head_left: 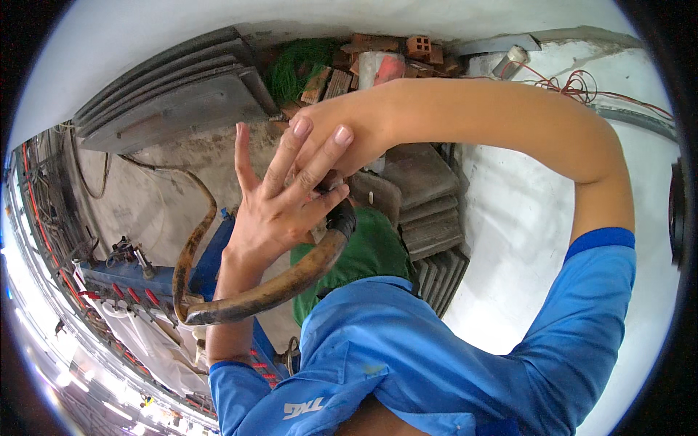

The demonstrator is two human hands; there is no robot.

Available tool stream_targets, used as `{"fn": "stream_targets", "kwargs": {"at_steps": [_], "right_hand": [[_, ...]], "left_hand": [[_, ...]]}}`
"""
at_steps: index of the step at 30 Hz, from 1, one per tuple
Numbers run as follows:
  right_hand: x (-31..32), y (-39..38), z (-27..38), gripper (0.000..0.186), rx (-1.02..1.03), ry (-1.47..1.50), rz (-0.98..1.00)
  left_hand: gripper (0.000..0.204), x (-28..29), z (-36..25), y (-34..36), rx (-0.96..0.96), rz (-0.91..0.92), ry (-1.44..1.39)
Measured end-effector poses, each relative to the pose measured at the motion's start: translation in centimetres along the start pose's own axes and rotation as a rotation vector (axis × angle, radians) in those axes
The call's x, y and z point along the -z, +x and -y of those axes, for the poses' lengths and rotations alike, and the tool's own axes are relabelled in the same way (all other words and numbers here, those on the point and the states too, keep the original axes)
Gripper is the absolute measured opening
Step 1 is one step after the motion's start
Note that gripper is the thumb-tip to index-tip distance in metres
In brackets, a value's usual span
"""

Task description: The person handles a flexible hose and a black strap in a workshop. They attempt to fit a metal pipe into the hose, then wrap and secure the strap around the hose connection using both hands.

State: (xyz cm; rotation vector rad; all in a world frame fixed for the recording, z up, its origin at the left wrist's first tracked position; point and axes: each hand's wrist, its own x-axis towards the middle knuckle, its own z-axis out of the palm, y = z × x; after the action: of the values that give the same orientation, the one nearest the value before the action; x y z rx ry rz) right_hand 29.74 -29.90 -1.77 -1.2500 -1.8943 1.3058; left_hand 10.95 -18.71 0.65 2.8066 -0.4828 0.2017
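Note:
My left hand is raised with its back up and its fingers stretched and spread. It overlaps my right hand, which is bent in from the right; the right hand's fingers are hidden behind it. Close under both hands is the black-wrapped end of a thick, worn brown hose. Whatever the hose end joins is mostly hidden by the hands. The hose passes over my left forearm, then curves up along the left and away across the floor.
Grey slabs lean at the far left, and more dark slabs are stacked at the right. Behind are bricks, green netting and a red cable. A blue metal frame with red-handled parts stands at the left.

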Motion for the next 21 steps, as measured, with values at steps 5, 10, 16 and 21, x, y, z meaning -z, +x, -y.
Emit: {"fn": "stream_targets", "kwargs": {"at_steps": [5,10,16,21], "right_hand": [[2.0,-3.6,2.9,0.018,-0.184,-0.254,0.049],[0.4,-7.6,6.4,0.010,-0.201,-0.730,0.184],[-5.5,-10.6,9.2,0.014,-0.373,-0.534,-0.034],[-10.5,-10.3,11.7,0.018,-0.475,-0.432,-0.386]], "left_hand": [[0.034,0.1,0.2,0.8,-0.042,-0.059,-0.030],[0.035,-0.1,-1.1,1.2,0.041,-0.143,-0.323],[0.044,-1.4,-1.3,-2.0,0.287,-0.091,-0.784],[0.047,-1.1,-4.2,-5.1,0.460,0.005,-0.918]]}}
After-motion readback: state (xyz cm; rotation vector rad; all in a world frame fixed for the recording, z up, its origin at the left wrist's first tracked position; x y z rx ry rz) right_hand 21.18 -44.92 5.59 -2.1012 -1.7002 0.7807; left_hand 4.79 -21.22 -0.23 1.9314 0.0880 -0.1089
